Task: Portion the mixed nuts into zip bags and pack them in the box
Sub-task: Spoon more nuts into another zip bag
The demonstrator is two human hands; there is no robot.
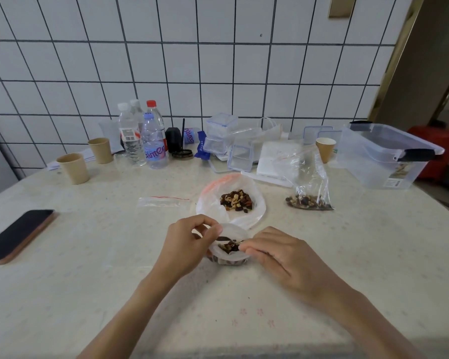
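White tiles back the pale table (pixel 88 255). My left hand (pixel 184 242) and right hand (pixel 275 255) pinch a crinkly clear bag (pixel 228 251) by its rim, mouth up, nuts (pixel 228 246) inside.

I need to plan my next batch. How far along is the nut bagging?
Done: one filled zip bag stands on the table near the clear box, not yet in it. In hand: the left hand and right hand pinch a second small bag holding some nuts. Left: nuts remain in the big open bag, an empty zip bag lies flat, and no bags show in the box.
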